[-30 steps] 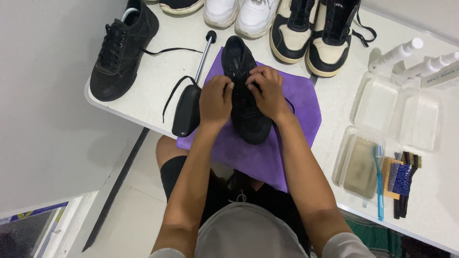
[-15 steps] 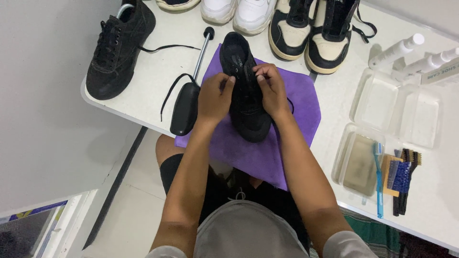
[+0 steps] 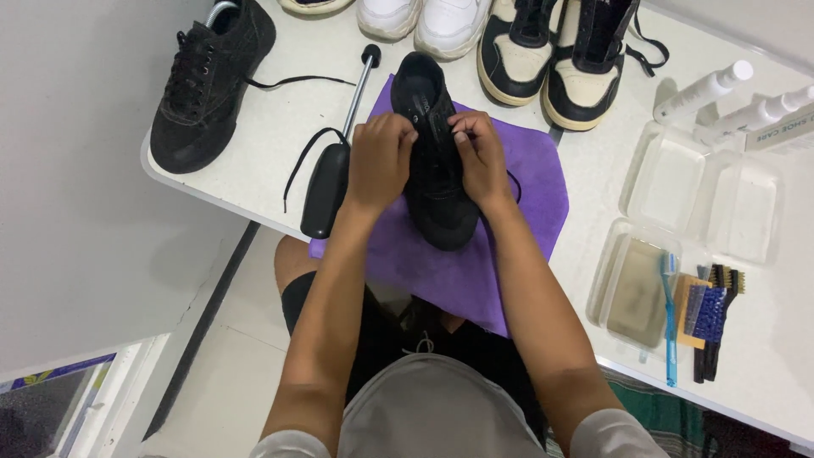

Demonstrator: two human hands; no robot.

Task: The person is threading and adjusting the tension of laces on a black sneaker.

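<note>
Since the earlier frame both hands had slid a little further up the black shoe (image 3: pixel 435 161), toward its laces, while the shoe itself had not shifted on the purple cloth (image 3: pixel 530 182). Under everything lay the white table (image 3: pixel 254 161), its near edge running across the person's lap. On it, at the far side, stood a second black shoe (image 3: pixel 203 85) with a loose lace trailing from it, a pair of white sneakers (image 3: pixel 420 21) and a pair of black-and-cream high-tops (image 3: pixel 560 55). To the right lay clear plastic trays (image 3: pixel 704 191), white spray bottles (image 3: pixel 704 89), and a small cluster of brushes (image 3: pixel 708 309) beside a blue toothbrush (image 3: pixel 670 318). A black shoe tree (image 3: pixel 326 182) with a metal rod rested just left of the cloth. The worked shoe sat toe toward the person in the middle of the cloth. The left hand (image 3: pixel 381 161) had its fingers curled together and pinched on the lacing at the shoe's left side; the right hand (image 3: pixel 479 157) was likewise closed on the lacing at the right. As a judgement, the cloth overhung the table edge, so a hard tug on the lace could have dragged shoe and cloth toward the lap, and a slipped pinch could have pulled the lace out of its eyelet
</note>
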